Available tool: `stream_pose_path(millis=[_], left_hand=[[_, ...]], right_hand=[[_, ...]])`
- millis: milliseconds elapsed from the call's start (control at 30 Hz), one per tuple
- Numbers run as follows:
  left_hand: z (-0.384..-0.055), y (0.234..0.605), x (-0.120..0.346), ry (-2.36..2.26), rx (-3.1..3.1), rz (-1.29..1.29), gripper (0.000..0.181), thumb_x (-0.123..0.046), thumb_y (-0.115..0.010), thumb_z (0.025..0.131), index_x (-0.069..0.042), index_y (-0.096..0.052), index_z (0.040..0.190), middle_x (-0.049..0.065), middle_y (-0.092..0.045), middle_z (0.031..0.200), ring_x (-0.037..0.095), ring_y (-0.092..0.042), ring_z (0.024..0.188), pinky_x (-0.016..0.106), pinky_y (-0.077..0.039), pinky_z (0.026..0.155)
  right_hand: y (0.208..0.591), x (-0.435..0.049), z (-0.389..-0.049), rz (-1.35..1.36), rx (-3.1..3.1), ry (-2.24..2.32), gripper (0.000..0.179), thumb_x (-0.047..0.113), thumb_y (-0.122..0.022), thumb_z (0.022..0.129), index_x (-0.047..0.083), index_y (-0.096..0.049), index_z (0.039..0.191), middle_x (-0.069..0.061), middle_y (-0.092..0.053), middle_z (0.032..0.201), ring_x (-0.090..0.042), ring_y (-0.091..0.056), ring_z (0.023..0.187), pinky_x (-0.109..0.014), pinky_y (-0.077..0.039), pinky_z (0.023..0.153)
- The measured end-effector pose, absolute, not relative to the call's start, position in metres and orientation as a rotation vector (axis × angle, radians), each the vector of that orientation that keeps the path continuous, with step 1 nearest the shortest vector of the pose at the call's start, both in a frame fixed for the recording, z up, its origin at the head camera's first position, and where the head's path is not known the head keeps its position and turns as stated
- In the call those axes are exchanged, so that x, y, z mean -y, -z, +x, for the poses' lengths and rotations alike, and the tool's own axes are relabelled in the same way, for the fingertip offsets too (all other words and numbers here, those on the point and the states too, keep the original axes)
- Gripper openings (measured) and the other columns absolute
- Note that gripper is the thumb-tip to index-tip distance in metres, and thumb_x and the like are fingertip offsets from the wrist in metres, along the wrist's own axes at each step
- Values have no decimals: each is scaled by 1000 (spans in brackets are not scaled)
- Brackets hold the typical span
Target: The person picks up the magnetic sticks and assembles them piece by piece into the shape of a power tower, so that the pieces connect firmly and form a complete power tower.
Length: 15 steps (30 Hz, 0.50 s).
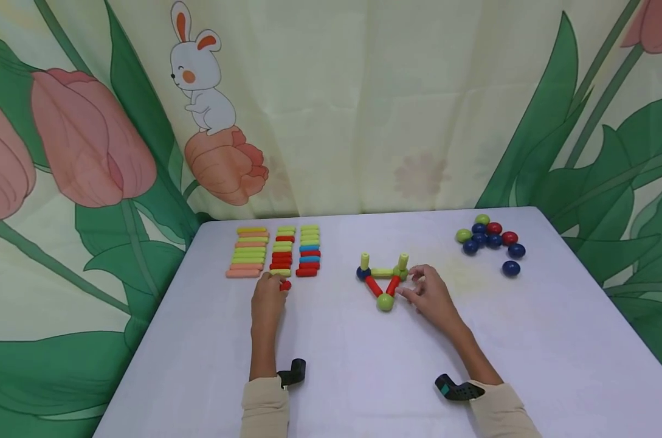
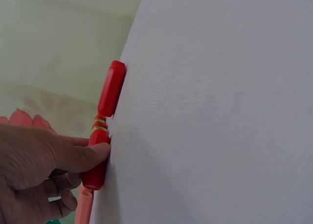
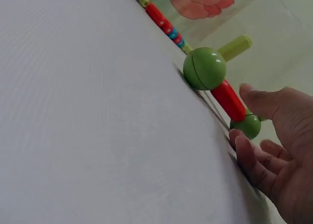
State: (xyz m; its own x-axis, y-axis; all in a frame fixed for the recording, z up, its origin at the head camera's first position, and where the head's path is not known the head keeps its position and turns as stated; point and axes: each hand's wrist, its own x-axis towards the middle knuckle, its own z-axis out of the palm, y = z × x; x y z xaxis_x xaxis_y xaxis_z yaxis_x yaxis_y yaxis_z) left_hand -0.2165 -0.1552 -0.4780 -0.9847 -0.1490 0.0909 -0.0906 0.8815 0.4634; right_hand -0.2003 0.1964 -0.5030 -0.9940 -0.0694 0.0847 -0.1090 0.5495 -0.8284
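My left hand (image 1: 267, 299) pinches a red rod (image 2: 96, 171) between thumb and fingers, just in front of the rows of rods. Near the table's middle lies a triangle of rods and balls. A green ball (image 1: 385, 302) forms its front corner, a dark blue ball (image 1: 363, 274) its back left corner. Two red rods (image 1: 373, 286) run back from the front ball, and a yellow-green rod (image 1: 382, 273) joins the back corners. Short yellow-green rods (image 1: 365, 261) stand upright on both back corners. Beside the right corner, my right hand (image 1: 431, 298) has its thumb and fingers apart, holding nothing.
Three columns of rods (image 1: 250, 250) in yellow-green, red, blue and peach lie at the back left. Several loose balls (image 1: 494, 241) in dark blue, red and green sit at the back right. A printed curtain (image 1: 331, 121) hangs behind the white table (image 1: 341, 371).
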Motion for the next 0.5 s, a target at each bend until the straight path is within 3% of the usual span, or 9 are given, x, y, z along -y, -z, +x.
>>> stream_pose_path(millis=[100,200,333,433,500], left_hand=[[-215,475,157,779,3029,159,30,-11,-80,80,-3,-69,106,13,-63,100,26,-61,92,37,-57,79],[-214,470,159,896,3135,18,27,-15,-80,81,-6,-66,103,7,-62,91,20,-58,85,31,-54,72],[-213,468,151,1197,3167,-264,22,-18,-72,89,-8,-63,106,3,-61,88,15,-57,80,27,-52,68],[-211,470,133,1405,3097,-428,24,-22,-65,94,-8,-58,113,4,-63,97,15,-60,84,28,-55,73],[-210,469,118,1530,3024,-518,27,-23,-63,96,-9,-55,117,6,-64,104,16,-64,88,29,-56,77]], right_hand=[[500,-199,-205,149,2781,-1460,82,27,-77,84,13,-29,149,-16,-42,138,-19,-58,69,-28,-53,54],[497,-201,-210,220,2863,-1481,93,30,-78,83,14,-21,155,-17,-49,131,-19,-57,70,-29,-53,56],[498,-202,-212,283,2880,-1487,89,28,-80,81,10,-28,152,-19,-54,122,-19,-56,70,-28,-51,56],[501,-200,-209,307,2853,-1433,77,24,-81,81,8,-40,144,-18,-52,132,-19,-55,74,-26,-50,57],[502,-198,-207,317,2839,-1366,65,23,-80,81,8,-49,136,-16,-54,129,-18,-54,77,-25,-48,58]])
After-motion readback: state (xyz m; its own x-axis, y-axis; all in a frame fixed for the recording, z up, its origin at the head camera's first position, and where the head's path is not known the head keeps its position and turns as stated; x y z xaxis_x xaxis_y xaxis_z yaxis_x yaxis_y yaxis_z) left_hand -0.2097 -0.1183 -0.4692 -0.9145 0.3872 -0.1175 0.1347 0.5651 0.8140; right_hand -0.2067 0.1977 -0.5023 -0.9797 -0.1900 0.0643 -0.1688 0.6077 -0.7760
